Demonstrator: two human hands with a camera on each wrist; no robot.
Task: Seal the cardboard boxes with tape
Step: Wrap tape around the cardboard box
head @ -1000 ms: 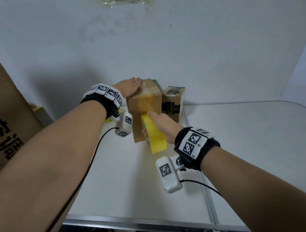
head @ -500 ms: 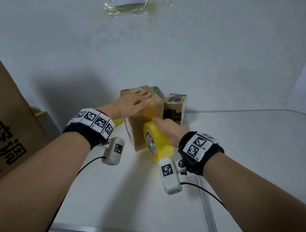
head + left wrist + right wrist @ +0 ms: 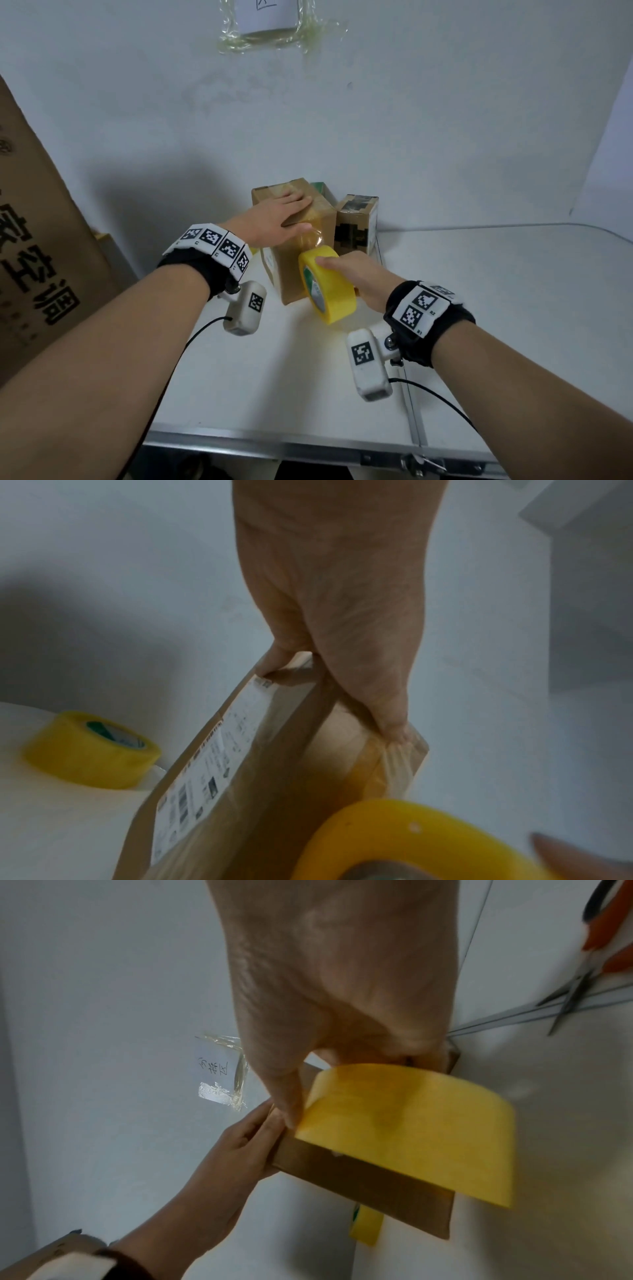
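Observation:
A small cardboard box (image 3: 298, 270) stands on the white table (image 3: 479, 291); its side carries a shipping label (image 3: 219, 764). My left hand (image 3: 286, 214) lies flat on the box's top, thumb at the near edge on the tape strip (image 3: 313, 238). That strip runs from the edge down to a yellow tape roll (image 3: 327, 289). My right hand (image 3: 356, 274) grips the roll in front of the box. In the right wrist view the roll (image 3: 411, 1131) covers most of the box (image 3: 359, 1185), with the left hand (image 3: 236, 1148) at its far side.
A second small box (image 3: 356, 222) stands right of the first, against the wall. A spare yellow tape roll (image 3: 92, 750) lies on the table left of the box. Scissors (image 3: 589, 947) lie to the right. A big printed carton (image 3: 37, 246) fills the left side.
My left hand slid from the far edge of the box top back toward the near edge. The right hand drew the roll off the front face, stretching the tape.

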